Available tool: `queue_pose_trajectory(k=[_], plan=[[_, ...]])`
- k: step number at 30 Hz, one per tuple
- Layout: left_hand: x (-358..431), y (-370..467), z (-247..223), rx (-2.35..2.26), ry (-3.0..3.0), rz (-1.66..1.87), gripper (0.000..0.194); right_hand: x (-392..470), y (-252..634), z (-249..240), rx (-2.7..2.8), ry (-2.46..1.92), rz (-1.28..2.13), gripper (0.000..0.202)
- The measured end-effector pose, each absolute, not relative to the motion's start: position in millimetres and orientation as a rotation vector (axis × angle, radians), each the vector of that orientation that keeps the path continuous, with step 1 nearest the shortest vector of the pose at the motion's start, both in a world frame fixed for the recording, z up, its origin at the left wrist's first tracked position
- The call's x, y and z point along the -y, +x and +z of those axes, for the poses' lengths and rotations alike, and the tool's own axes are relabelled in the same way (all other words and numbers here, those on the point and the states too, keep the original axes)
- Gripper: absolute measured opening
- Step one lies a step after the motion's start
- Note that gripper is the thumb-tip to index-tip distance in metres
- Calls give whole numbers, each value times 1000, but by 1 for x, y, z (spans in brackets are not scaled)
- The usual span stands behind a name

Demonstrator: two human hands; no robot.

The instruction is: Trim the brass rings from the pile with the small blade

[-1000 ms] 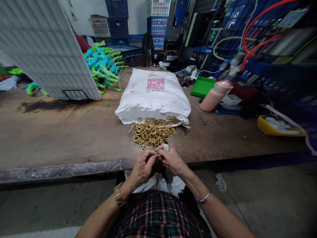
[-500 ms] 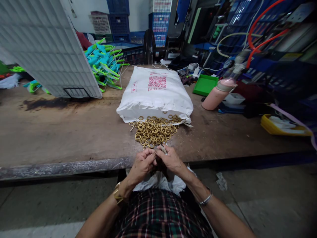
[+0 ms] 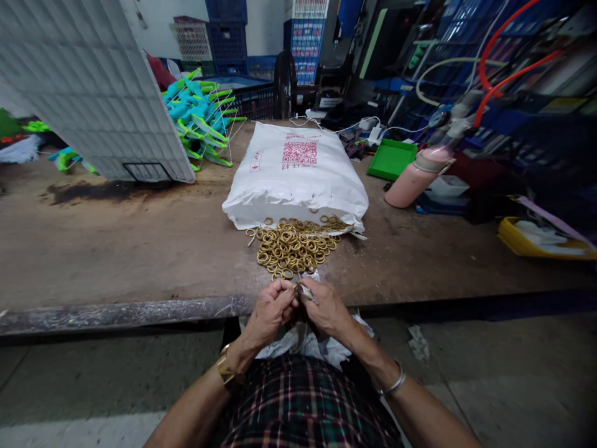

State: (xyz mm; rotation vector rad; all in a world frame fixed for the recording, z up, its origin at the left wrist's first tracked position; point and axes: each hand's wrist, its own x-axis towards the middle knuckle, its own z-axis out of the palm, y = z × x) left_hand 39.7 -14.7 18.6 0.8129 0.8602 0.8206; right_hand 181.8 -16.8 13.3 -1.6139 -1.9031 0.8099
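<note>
Both hands meet at the table's front edge, just below a pile of brass-coloured rings [image 3: 293, 246]. My left hand [image 3: 273, 309] is closed, thumb and fingers pinched together, and a bit of gold shows at their tips, which looks like the edge of a ring. Closed too, my right hand [image 3: 326, 308] grips a small, pale, narrow tool [image 3: 306, 291] between thumb and fingers; its tip lies close to the left fingertips. Fingers hide most of both held things. The rings spill from the open mouth of a white sack [image 3: 298, 177] with red print.
Left of the sack, a ribbed grey-white panel [image 3: 112, 93] stands before turquoise and green plastic pieces [image 3: 200, 118]. On the right are a green tray [image 3: 392, 158], a pink bottle [image 3: 415, 180] and a yellow tray [image 3: 525, 242]. Orange hoses [image 3: 485, 68] hang above.
The pale tool in my right hand has tilted and sits lower against the left fingertips. My right thumb has shifted slightly. The whole view has moved a little; the ring pile looks unchanged.
</note>
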Motion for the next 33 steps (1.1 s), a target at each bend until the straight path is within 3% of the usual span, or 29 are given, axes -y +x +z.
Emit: queue_pose_trajectory(k=[15,25,33], plan=[[17,40,11,-1027,1039,860,29,21,174,15,2197,-1865,551,22],[42,25,28,-815,851,737,29,11,177,5,2156,-2007,422,21],[35,18,18,-825,512,819,31,0,152,5,2125,-1869,420,25]])
